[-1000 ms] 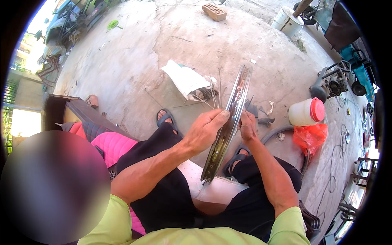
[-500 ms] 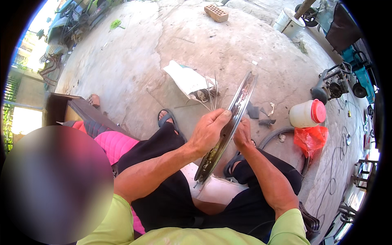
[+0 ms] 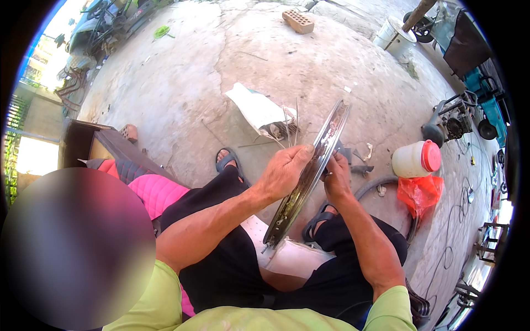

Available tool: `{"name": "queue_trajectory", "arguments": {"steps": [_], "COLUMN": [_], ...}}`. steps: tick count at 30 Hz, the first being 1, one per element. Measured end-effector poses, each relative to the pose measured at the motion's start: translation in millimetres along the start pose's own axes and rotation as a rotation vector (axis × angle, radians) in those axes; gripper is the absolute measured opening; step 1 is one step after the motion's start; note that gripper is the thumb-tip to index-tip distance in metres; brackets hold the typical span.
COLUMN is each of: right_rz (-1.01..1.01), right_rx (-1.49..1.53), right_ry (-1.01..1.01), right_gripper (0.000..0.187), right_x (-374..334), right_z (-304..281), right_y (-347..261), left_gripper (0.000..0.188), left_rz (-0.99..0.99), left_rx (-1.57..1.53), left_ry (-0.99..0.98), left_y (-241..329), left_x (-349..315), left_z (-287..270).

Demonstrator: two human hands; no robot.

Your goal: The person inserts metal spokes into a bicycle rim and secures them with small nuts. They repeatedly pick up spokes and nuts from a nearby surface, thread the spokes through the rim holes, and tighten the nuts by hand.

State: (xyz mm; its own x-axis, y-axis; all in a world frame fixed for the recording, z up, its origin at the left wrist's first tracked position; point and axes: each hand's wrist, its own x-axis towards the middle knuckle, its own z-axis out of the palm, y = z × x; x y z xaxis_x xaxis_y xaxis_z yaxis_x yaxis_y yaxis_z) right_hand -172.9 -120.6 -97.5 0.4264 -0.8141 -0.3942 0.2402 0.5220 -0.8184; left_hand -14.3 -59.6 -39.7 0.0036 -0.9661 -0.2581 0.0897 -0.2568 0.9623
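Observation:
A metal wheel rim (image 3: 292, 207), seen nearly edge-on, stands tilted in front of me; its inner channel looks worn and stained. My left hand (image 3: 284, 171) is closed on the rim's left side, thumb along the edge. Close against the opposite side, my right hand (image 3: 337, 176) has curled fingers; a small dark bit shows at them, too hidden to name. Thin metal spokes stick up just beyond my left hand; I cannot tell whether it holds any of them. Behind them a white sack (image 3: 254, 107) lies on the ground with more thin wires at its mouth.
To the right are a whitish jar with a red lid (image 3: 414, 159), a red plastic bag (image 3: 420, 193) and a black tyre (image 3: 375, 185). Further off lie a perforated brick (image 3: 298, 21), a white bucket (image 3: 395, 36) and a machine (image 3: 452, 118). A brown wooden box (image 3: 118, 149) stands left.
My right hand has shifted slightly right and down from the rim, showing more of its fingers. The rim has moved only a little, and my left hand keeps its grip.

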Motion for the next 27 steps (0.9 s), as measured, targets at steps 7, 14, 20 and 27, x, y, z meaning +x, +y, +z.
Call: {"name": "queue_trajectory", "arguments": {"steps": [7, 14, 20, 27], "right_rz": [-0.076, -0.117, -0.093, -0.061], "right_rx": [0.066, 0.143, 0.128, 0.147], "right_ry": [-0.051, -0.158, -0.188, -0.312], "right_gripper": [0.009, 0.025, 0.028, 0.027], "right_x": [-3, 14, 27, 52], "right_z": [-3, -44, -81, -116], "right_y": [-13, 3, 8, 11], "left_gripper": [0.048, 0.040, 0.018, 0.014], "left_rz": [0.129, 0.252, 0.445, 0.311], "left_rx": [-0.006, 0.281, 0.155, 0.257], "left_ry": [0.099, 0.137, 0.458, 1.119], "left_y": [0, 2, 60, -45], "left_x": [2, -8, -89, -294], "left_z": [17, 0, -46, -165]}}
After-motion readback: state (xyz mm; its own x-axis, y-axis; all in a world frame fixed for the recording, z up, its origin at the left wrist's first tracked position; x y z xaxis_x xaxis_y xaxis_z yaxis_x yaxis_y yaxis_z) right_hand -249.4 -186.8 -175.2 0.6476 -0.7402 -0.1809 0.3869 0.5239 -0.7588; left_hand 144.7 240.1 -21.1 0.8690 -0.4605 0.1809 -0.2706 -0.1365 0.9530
